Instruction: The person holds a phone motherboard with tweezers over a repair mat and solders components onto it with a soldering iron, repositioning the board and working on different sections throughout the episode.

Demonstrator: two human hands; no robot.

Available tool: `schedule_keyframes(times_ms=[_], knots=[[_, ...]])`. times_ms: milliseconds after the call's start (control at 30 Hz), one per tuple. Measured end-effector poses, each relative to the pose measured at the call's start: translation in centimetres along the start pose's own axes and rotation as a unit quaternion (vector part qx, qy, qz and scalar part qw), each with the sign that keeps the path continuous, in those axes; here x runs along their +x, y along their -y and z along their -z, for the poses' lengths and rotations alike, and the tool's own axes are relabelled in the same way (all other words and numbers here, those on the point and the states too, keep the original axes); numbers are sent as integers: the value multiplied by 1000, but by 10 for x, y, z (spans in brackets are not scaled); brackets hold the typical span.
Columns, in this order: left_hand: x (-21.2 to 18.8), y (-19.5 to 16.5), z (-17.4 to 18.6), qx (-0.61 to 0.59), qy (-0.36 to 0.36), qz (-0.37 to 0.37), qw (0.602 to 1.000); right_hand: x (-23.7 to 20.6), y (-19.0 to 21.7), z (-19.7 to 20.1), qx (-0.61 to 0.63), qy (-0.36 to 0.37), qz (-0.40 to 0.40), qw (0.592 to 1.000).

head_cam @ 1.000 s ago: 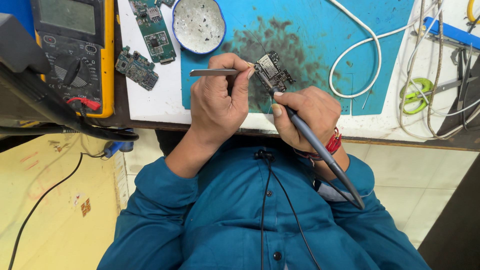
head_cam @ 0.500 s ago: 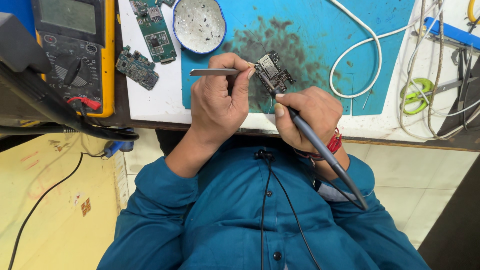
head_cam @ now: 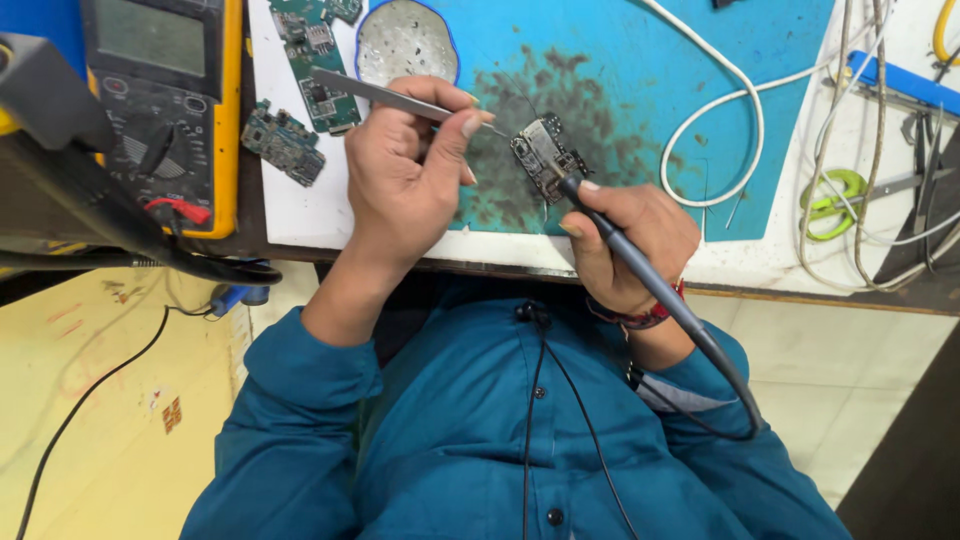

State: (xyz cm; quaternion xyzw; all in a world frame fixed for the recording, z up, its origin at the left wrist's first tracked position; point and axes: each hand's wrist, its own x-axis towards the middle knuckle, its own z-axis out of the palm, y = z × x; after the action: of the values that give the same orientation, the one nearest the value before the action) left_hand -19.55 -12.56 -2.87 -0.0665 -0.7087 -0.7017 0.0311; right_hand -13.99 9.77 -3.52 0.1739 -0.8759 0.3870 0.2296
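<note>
The left hand (head_cam: 405, 180) is curled with thumb and forefinger pressed together on a pair of slim metal tweezers (head_cam: 385, 97). The tweezer tips reach toward the top edge of a small dark circuit board (head_cam: 543, 155); whether they touch it is too fine to tell. The right hand (head_cam: 630, 240) is closed in a pen grip around a grey soldering iron (head_cam: 640, 268), its tip end resting against the lower side of that same board. The iron's dark cord (head_cam: 735, 400) loops down past the right wrist, which wears a red band (head_cam: 645, 315).

The board sits on a blue work mat (head_cam: 640, 90) at the near edge of the bench, over a dark scorched patch (head_cam: 580, 110) in the mat, between the 2 hands.

Just beyond the left hand lies a round, grey-speckled dish with a blue rim (head_cam: 405, 42). To its left, on a white sheet, are 2 more green circuit boards: a long one (head_cam: 312, 55) and a smaller ragged one (head_cam: 283, 143). Further left stands a yellow-cased multimeter (head_cam: 165, 100) with a dial and a red plug.

On the right, a white cable (head_cam: 715, 120) curls across the mat, and near it are a green ring-shaped object (head_cam: 838, 195) and a tangle of wires (head_cam: 880, 120). The person wears a teal shirt (head_cam: 470, 440).
</note>
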Motion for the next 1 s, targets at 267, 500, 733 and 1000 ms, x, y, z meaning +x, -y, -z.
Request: schedule_keyframes(times_ms=[267,500,733,1000], knots=[[8,-1,-5,98,24,-25,995,10,1,2,8,33,11,999],[8,-2,-3,83,30,-26,996,15,5,-1,8,40,19,999],[8,-2,-4,96,36,-24,994,16,5,-1,8,47,20,999],[8,-3,-3,103,37,-31,993,16,6,-1,6,46,22,999]])
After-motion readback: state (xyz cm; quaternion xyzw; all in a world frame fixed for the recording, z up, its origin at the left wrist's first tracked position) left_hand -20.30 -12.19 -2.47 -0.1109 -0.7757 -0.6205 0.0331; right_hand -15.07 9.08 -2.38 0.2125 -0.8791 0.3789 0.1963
